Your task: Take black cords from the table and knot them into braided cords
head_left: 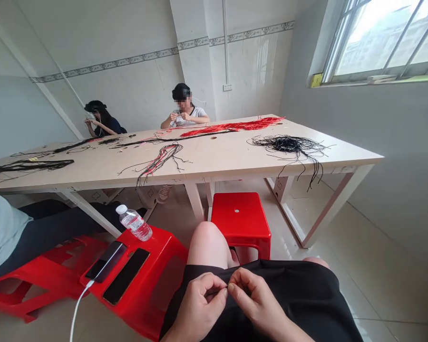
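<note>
Low over the black cloth on my lap, my left hand and my right hand meet fingertip to fingertip. Each has its thumb and forefinger closed in a pinch. Whatever lies between the fingertips is too small and dark against the cloth to make out. On the table ahead, beyond my knees, are a loose bundle of red and black cords and a tangled heap of black cords. Both lie well apart from my hands.
A red stool stands before my knees. Another red stool at my left holds a water bottle, a power bank with a white cable, and a phone. Red cords lie along the long table. Several people sit around it.
</note>
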Demonstrator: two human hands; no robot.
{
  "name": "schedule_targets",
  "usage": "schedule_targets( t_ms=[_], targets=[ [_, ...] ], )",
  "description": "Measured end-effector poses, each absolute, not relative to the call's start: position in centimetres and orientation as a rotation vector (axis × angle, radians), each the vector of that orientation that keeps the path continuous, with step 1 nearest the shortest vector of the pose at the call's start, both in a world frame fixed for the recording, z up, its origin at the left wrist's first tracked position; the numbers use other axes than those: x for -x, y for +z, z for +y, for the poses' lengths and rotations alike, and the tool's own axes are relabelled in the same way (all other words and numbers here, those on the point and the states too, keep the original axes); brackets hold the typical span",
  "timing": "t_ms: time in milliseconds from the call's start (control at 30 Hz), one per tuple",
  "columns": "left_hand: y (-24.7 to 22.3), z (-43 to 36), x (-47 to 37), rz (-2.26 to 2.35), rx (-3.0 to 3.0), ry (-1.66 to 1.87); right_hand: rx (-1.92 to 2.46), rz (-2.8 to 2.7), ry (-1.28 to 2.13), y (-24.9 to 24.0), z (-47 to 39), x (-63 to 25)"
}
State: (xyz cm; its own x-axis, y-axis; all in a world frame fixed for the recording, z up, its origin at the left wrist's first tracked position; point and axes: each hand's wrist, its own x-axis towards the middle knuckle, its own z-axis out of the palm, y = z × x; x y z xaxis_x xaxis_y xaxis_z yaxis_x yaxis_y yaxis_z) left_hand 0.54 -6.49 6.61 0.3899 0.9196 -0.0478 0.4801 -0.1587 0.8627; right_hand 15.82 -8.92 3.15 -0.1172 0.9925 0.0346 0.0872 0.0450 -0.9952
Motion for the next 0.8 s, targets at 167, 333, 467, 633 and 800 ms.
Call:
schedule_targets(
  t_ms=[167,333,467,633,800],
  targets=[
    [7.8,-7.1,-0.2,1.279,-1.743,0.655,1.165,-1.468,1.183,3.9,-9.4,-15.2],
    [6.7,-7.4,0.5,1.270,-1.608,0.686,1.143,-1.527,1.167,3.7,-9.5,-14.6],
    [5.1,-7.4,1.0,1.271,-1.699,0.766,1.147,-1.558,1.149,3.3,-9.2,-14.4],
    [5.0,-7.5,1.0,1.268,-1.925,0.725,1.186,-1.621,1.103,3.5,-9.2,-14.6],
    [4.9,-7.6,0.5,1.229,-1.943,0.707,1.232,-1.655,1.048,3.4,-9.6,-15.1]
  ],
)
